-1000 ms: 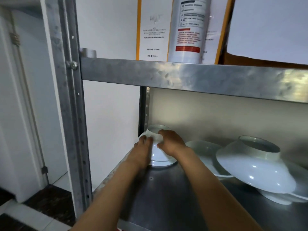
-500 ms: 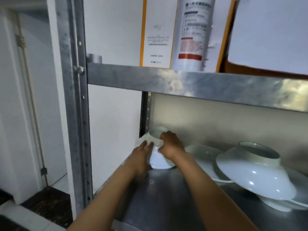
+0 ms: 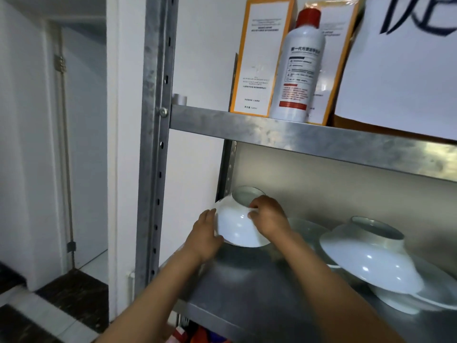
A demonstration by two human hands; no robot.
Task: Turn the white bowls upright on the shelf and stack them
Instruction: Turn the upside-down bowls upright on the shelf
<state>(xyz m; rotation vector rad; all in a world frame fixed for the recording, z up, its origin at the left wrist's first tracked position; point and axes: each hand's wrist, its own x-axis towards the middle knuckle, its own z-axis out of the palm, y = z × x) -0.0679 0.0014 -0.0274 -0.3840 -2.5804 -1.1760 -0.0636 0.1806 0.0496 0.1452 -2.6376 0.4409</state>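
Two hands on the small white bowl [image 3: 238,225]: right hand [image 3: 268,219] pinching the foot ring, left hand [image 3: 205,235] cupped flat against the wall. Lifted now off the shelf [image 3: 247,280], tilted since a second ago, so the flip is underway. Foot up and back, mouth down toward the front. Other bowls [image 3: 366,256] untouched at right.

On the lower shelf [image 3: 247,288] an upturned bowl [image 3: 238,226] sits at the back left corner between both hands, other upturned bowls [image 3: 366,258] lie to its right, and a bottle [image 3: 300,70] stands before two boxes [image 3: 259,58] on the shelf above.
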